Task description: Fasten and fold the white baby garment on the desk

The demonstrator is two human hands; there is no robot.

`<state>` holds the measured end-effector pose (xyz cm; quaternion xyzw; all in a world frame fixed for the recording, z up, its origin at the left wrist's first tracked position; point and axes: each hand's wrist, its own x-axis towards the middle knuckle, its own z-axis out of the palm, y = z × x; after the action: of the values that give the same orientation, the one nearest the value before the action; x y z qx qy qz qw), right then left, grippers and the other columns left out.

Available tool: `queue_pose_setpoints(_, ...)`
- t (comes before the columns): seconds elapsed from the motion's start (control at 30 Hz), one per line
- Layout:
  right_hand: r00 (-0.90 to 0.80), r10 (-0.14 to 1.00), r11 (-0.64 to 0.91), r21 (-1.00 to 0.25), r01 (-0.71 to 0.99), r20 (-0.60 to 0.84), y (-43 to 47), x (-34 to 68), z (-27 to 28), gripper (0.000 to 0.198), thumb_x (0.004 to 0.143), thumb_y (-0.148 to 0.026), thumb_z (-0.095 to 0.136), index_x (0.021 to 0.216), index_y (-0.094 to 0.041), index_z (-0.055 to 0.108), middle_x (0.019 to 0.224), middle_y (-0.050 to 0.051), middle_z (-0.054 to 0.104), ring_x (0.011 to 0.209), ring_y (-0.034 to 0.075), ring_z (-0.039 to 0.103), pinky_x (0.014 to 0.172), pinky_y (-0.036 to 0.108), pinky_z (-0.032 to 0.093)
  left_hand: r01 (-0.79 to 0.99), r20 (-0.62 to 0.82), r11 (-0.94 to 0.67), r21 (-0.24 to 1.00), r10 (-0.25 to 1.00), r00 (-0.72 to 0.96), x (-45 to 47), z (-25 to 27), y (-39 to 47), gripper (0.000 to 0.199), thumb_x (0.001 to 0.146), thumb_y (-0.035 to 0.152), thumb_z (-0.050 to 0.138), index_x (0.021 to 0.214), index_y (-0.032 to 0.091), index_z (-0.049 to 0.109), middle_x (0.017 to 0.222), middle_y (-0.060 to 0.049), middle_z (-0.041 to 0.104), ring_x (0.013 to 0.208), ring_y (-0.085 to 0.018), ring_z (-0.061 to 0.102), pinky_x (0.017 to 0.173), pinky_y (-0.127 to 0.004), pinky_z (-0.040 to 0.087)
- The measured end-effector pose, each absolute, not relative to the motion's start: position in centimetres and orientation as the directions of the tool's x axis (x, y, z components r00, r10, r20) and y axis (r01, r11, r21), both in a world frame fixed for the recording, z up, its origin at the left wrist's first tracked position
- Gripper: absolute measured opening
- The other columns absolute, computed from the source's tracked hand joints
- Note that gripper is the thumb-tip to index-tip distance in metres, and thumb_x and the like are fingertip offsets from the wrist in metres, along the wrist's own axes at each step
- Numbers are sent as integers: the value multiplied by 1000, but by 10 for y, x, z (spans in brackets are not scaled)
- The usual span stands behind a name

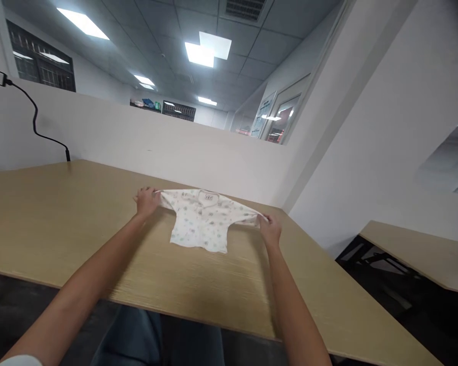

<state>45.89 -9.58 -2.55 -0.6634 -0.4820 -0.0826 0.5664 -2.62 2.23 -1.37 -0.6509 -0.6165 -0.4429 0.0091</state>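
Observation:
A small white baby shirt (200, 223) with a scattered print and long sleeves is spread out above the wooden table (168, 284), its neckline toward the wall and its hem toward me. My left hand (148, 200) is closed on the end of the sleeve at the left. At the opposite side my right hand (270, 229) pinches the other sleeve's end. Both sleeves are pulled out straight between the hands. Whether the shirt's body rests on the tabletop, I cannot tell.
A low white partition wall (168, 152) runs behind the table, and a pillar (328, 101) rises at the right. A black flexible phone holder (36, 119) stands at the table's back left. Another wooden table (423, 251) is at the right.

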Motion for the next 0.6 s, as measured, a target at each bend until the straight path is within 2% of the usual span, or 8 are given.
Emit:
queue_pose_setpoints(0.1,562,420,279,-690,667,713,-104,457,4,47,79,-57,60,94,-15,73,99,13,73,95,26,64,92,38,48,784,715,-338,520,674,-184,-27,18,14,32,99,43,48,106,20,69,120,-14,64,120,-35,51,96,-50,40)
queue_pose_setpoints(0.17,578,420,376,-713,591,700,-111,457,11,45,77,-57,65,94,-16,72,99,11,73,95,24,63,91,36,48,785,769,-403,471,623,-142,-31,24,6,30,100,42,48,106,21,69,119,-13,64,121,-34,51,98,-48,39)
queue_pose_setpoints(0.27,589,527,421,-790,446,613,-123,460,0,45,69,-57,73,90,-17,70,92,7,71,90,23,63,84,34,50,783,781,-464,414,623,-44,-42,12,-6,28,98,43,51,103,21,69,118,-12,64,121,-32,52,101,-47,38)
queue_pose_setpoints(0.37,578,654,353,-873,338,488,-132,467,-27,46,61,-62,76,81,-20,68,82,4,70,82,22,64,73,32,51,717,750,-567,405,655,95,-55,-14,-13,28,94,46,54,93,22,69,110,-10,68,113,-29,57,102,-44,41)
queue_pose_setpoints(0.5,441,832,259,-939,229,337,-139,480,-56,43,58,-61,78,75,-23,68,81,5,71,81,25,66,72,35,53,569,624,-638,518,737,259,-76,-41,-17,34,89,51,53,78,22,68,92,-8,71,97,-26,62,95,-39,48)
queue_pose_setpoints(0.6,399,870,268,-957,111,290,-140,489,-64,37,61,-58,76,73,-23,69,90,9,73,89,27,67,77,38,55,511,518,-581,634,809,277,-92,-50,-14,37,87,50,51,72,21,69,87,-8,73,92,-26,65,92,-39,50)
